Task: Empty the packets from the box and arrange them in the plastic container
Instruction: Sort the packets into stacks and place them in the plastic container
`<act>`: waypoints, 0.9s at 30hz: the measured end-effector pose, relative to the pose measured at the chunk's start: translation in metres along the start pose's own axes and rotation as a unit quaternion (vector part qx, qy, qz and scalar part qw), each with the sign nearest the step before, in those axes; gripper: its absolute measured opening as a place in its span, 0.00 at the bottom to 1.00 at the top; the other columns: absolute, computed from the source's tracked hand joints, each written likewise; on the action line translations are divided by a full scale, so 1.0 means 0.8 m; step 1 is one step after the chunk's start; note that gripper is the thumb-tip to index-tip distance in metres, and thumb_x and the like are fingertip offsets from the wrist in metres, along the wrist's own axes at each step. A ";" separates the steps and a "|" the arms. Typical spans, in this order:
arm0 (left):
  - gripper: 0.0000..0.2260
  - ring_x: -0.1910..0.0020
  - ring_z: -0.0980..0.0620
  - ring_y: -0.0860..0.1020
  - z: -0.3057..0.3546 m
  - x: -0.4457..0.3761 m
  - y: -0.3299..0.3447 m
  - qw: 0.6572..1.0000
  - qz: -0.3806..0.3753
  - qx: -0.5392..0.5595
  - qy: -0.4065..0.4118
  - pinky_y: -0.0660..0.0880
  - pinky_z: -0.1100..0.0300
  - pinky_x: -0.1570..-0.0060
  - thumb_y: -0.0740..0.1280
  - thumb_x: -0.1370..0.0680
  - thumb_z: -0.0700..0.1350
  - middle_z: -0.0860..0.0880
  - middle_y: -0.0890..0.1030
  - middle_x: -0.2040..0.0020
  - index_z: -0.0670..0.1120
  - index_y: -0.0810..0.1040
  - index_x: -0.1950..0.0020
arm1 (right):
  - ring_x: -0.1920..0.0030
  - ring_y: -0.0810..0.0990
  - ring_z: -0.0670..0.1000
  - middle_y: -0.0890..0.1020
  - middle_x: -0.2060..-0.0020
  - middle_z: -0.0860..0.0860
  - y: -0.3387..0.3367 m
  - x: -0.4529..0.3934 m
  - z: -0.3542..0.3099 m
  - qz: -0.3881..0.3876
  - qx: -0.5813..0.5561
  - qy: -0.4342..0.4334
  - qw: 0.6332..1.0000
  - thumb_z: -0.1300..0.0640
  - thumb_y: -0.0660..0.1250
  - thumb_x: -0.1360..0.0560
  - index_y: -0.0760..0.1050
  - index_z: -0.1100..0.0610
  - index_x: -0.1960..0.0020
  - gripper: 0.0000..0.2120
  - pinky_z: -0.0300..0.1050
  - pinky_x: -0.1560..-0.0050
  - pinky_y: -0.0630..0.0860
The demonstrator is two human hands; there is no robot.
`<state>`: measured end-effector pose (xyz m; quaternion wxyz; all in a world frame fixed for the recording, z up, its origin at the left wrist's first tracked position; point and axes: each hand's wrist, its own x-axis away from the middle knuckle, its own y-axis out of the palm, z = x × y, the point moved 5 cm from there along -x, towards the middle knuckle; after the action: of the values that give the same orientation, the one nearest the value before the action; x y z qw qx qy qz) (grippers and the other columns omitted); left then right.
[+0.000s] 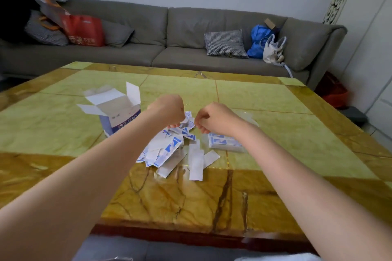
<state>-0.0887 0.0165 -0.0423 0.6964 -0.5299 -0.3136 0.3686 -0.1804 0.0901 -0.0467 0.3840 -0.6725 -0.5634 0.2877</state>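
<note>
Across the top of the frame we see a long grey sofa (169,34). At its upper left sits a red shopping bag (83,30) beside a grey cushion (117,33). Toward the upper right we find a houndstooth cushion (226,43), a blue bag (257,41) and a white handbag (272,50). The yellow-green marbled surface (265,99) fills the middle.

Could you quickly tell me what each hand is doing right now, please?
Left hand: fingers curled down into the loose packets; whether it grips one cannot be told.
Right hand: fingers curled above the same pile; a held packet cannot be told.
</note>
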 end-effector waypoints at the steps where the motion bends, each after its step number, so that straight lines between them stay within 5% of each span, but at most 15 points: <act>1: 0.10 0.69 0.52 0.78 -0.016 0.010 0.005 1.000 -0.017 -0.023 -0.009 0.73 0.65 0.68 0.62 0.23 0.39 0.45 0.84 0.53 0.40 0.80 0.47 | 0.52 0.82 0.56 0.83 0.53 0.59 0.016 0.002 -0.006 -0.015 0.017 -0.006 1.000 0.63 0.56 0.23 0.79 0.61 0.50 0.12 0.46 0.53 0.78; 4: 0.17 0.47 0.47 0.77 -0.054 0.030 0.027 0.995 -0.067 -0.075 -0.017 0.73 0.60 0.54 0.66 0.24 0.45 0.45 0.76 0.38 0.41 0.74 0.37 | 0.47 0.79 0.57 0.79 0.45 0.58 0.056 -0.002 -0.010 -0.026 0.029 0.006 0.999 0.58 0.60 0.23 0.75 0.60 0.41 0.13 0.40 0.66 0.69; 6: 0.24 0.39 0.47 0.73 -0.079 0.040 0.042 0.995 -0.083 -0.033 -0.035 0.71 0.58 0.44 0.69 0.27 0.49 0.46 0.72 0.35 0.44 0.70 0.34 | 0.47 0.77 0.56 0.77 0.44 0.55 0.081 -0.007 -0.007 -0.030 -0.011 0.034 0.999 0.51 0.65 0.25 0.69 0.59 0.38 0.18 0.43 0.62 0.68; 8: 0.25 0.41 0.47 0.75 -0.091 0.048 0.057 0.997 -0.071 0.000 -0.042 0.72 0.58 0.47 0.70 0.28 0.52 0.46 0.72 0.36 0.45 0.70 0.35 | 0.49 0.75 0.55 0.75 0.46 0.54 0.103 -0.009 -0.004 -0.030 -0.035 0.050 0.998 0.49 0.69 0.27 0.67 0.59 0.39 0.23 0.44 0.57 0.69; 12: 0.19 0.47 0.48 0.76 -0.090 0.048 0.080 1.000 -0.003 0.016 -0.022 0.69 0.61 0.55 0.71 0.29 0.48 0.46 0.77 0.44 0.46 0.71 0.42 | 0.47 0.77 0.54 0.77 0.45 0.54 0.119 -0.009 0.004 0.063 -0.072 0.067 0.993 0.57 0.71 0.28 0.71 0.58 0.42 0.17 0.43 0.53 0.73; 17: 0.22 0.42 0.46 0.73 -0.096 0.050 0.088 0.999 0.028 0.031 -0.007 0.71 0.57 0.43 0.71 0.29 0.51 0.45 0.71 0.39 0.49 0.71 0.38 | 0.59 0.81 0.54 0.82 0.60 0.54 0.121 -0.007 0.017 0.106 -0.145 0.074 0.981 0.62 0.69 0.27 0.76 0.57 0.55 0.03 0.44 0.60 0.78; 20: 0.25 0.38 0.47 0.71 -0.096 0.056 0.088 1.000 0.009 0.021 0.017 0.69 0.58 0.41 0.71 0.28 0.51 0.47 0.69 0.36 0.51 0.69 0.33 | 0.61 0.82 0.53 0.83 0.62 0.53 0.117 -0.008 0.015 0.137 -0.172 0.061 0.974 0.59 0.69 0.27 0.73 0.53 0.64 0.09 0.42 0.61 0.77; 24: 0.15 0.46 0.50 0.75 -0.095 0.059 0.078 0.996 0.062 0.025 0.050 0.68 0.63 0.53 0.68 0.26 0.48 0.48 0.76 0.43 0.47 0.75 0.40 | 0.69 0.77 0.47 0.80 0.66 0.51 0.105 -0.004 0.005 0.172 -0.185 0.043 0.967 0.59 0.67 0.26 0.73 0.53 0.65 0.10 0.36 0.67 0.71; 27: 0.06 0.56 0.52 0.76 -0.106 0.062 0.067 0.990 0.117 0.073 0.039 0.68 0.63 0.60 0.66 0.25 0.47 0.51 0.81 0.53 0.46 0.80 0.52 | 0.67 0.79 0.52 0.80 0.66 0.52 0.083 0.003 0.001 0.238 -0.205 0.031 0.949 0.60 0.65 0.26 0.70 0.51 0.67 0.12 0.41 0.66 0.72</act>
<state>-0.0014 0.0246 -0.1127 0.6970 -0.5246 -0.1939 0.4488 -0.1449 0.0876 -0.1027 0.1754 -0.8599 -0.4215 0.2283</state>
